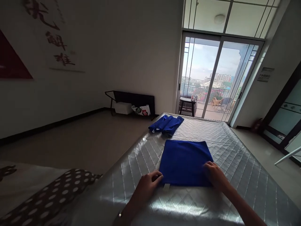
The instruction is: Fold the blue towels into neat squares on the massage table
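Observation:
A square blue cloth [184,161] with a small white label on its near edge lies flat on a silver quilted mattress [244,175]. Thumb and fingers of my left hand [150,183] are closed in a pinch at its near left corner. Over its right edge, my right hand [215,174] touches the fabric with fingers bent downward, smeared by motion; whether they grip the edge I cannot tell. Beyond it, several folded blue cloths [166,125] with white labels lie overlapping near the mattress's far left edge.
Polka-dot brown fabric [61,194] is at the lower left. A dark bench [134,98] with a white box [123,108] and a printed bag [141,110] stands by the wall. Glass sliding doors [213,75] are at the back, with a stool [187,103] visible there.

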`<state>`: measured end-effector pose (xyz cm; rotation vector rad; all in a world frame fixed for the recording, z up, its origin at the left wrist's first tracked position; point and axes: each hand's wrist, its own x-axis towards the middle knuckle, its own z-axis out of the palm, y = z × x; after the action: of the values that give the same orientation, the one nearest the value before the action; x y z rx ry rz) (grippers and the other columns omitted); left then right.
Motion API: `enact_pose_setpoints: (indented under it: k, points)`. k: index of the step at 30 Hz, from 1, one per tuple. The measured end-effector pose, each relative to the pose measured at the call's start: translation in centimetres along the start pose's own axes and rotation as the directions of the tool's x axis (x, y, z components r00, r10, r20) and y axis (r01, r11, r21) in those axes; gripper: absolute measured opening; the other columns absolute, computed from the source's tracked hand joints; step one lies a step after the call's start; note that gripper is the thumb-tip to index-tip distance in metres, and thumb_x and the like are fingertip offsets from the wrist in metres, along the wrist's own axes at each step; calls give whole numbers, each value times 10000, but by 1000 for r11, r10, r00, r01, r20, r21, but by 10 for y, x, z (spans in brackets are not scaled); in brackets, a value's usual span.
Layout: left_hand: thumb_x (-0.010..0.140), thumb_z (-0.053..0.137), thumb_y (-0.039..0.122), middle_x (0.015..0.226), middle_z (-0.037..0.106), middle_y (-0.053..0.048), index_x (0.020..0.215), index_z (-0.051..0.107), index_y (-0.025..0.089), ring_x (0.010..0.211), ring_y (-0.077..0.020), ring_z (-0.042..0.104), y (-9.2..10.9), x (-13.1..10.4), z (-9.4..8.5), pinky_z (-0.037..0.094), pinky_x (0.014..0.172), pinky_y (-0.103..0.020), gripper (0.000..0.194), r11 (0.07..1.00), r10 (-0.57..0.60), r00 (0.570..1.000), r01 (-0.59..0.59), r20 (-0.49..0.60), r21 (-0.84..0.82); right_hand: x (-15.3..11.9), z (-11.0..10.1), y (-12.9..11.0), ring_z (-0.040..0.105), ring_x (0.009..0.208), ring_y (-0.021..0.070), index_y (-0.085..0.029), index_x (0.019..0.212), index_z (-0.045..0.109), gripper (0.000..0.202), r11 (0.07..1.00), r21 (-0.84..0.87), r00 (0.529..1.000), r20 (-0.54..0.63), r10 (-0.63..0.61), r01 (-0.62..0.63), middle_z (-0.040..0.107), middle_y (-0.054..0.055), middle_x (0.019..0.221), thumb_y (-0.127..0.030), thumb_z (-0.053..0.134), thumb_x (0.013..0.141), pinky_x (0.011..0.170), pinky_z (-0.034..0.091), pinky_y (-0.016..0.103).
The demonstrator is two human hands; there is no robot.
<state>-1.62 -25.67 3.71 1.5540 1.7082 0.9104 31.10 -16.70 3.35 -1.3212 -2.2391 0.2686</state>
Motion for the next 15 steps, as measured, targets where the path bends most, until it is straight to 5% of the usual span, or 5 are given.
enact_pose_setpoints:
  k: [6,11,15]
  points:
    - [756,571,547,931,807,-39,837,784,229,928,-278,736,1,-2,-7,543,848,-345,391,996,-2,1000,4,21,-84,-73,-19,36,708,1009,259,-270,984,770,251,994,67,994,-60,91,-87,734,99,1074,-271,534,900,918,585,414]
    - [665,616,408,1023,798,-38,1013,769,214,968,-261,737,-3,-6,-15,577,880,-348,427,992,42,999,-38,33,-120,-82,-18,30,700,1049,261,-288,1016,775,246,990,118,995,-63,80,-72,734,91,1103,-277,554,908,935,593,432]
    - [678,611,405,932,796,-24,906,761,239,875,-244,738,-6,-4,-9,584,865,-352,320,991,129,986,-132,-109,-12,-80,-25,24,697,1036,260,-297,1008,783,245,993,108,997,-50,56,-50,745,83,1078,-256,565,906,931,591,437]
